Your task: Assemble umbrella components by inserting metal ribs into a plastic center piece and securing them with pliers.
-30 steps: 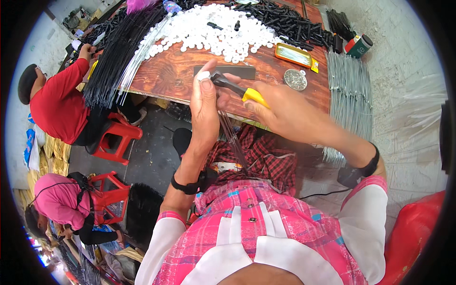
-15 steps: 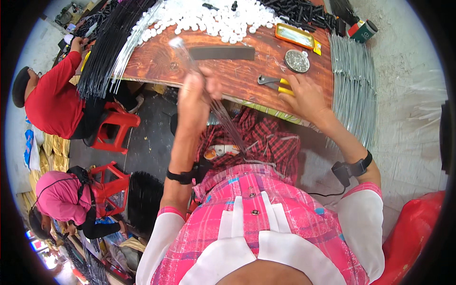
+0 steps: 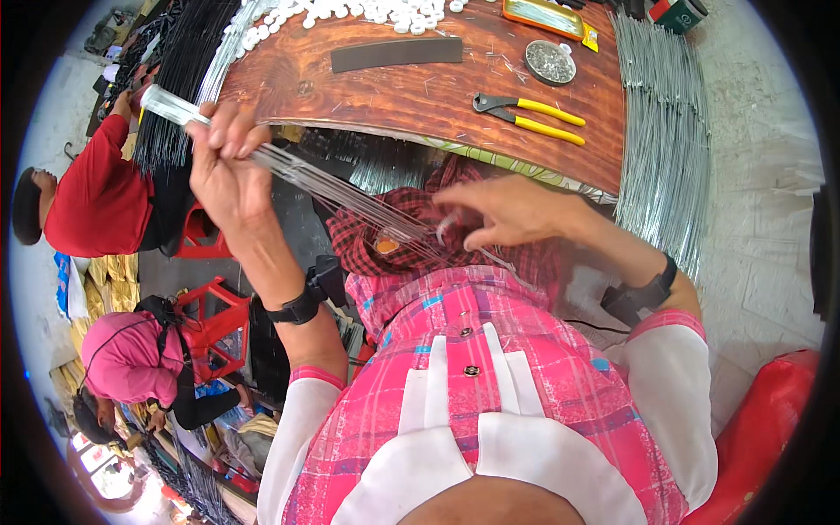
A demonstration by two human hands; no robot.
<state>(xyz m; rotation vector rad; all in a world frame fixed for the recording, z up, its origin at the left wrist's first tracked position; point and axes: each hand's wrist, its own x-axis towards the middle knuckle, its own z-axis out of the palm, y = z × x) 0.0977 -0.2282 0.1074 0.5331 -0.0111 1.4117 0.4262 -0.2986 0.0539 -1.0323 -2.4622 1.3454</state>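
My left hand is closed around a slender bundle of thin, pale wires, raised at the left beside the table. A whitish, clear-looking end of the bundle sticks out beyond my fingers. From the fist the wires slant down to the right, fanning over a dark red checked cloth on my lap. My right hand hovers by their lower ends, thumb and fingers apart, slightly blurred. A small whitish curved piece shows beside its fingers; whether they touch it is unclear. Yellow-handled end cutters lie on the table.
On the wooden table are a dark flat bar, white round caps, a round tin and an orange-rimmed tray. Metal wires line its right edge, black rods its left. Two people sit at the left near red stools.
My right hand has left the end cutters and come down toward my lap. My left hand has swung left with the wire bundle, which now lies more slanted.
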